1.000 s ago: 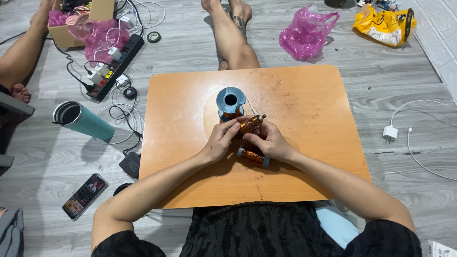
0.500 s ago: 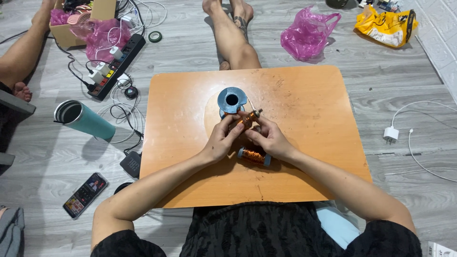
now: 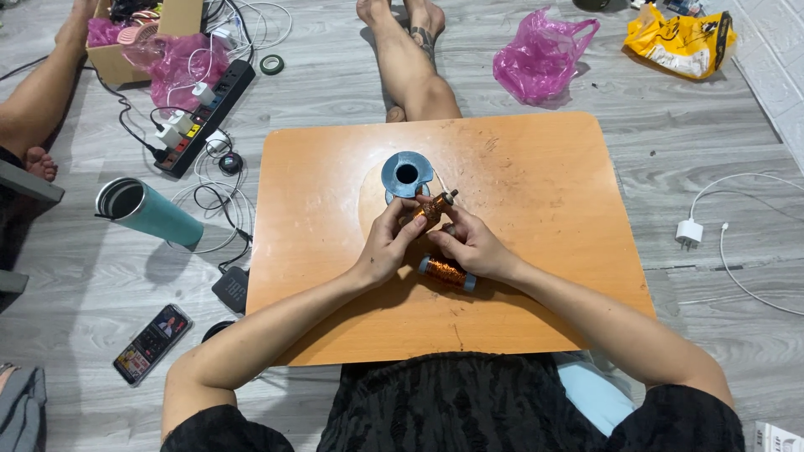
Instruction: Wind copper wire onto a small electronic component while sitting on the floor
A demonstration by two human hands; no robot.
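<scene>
Over the middle of a low orange table, both my hands hold a small copper-wound coil tilted up and away from me. My left hand grips its near end. My right hand pinches it from the right side. A second copper coil lies flat on the table just below my hands. A blue spool stands upright right behind the held coil, and a thin wire runs from it toward the coil.
Another person's legs stretch out beyond the table's far edge. On the floor at left lie a teal tumbler, a phone and a power strip with cables. A pink bag and a white charger are at right.
I have lifted one coil off the table and raised it toward the blue spool. The other coil stays lying below my hands.
</scene>
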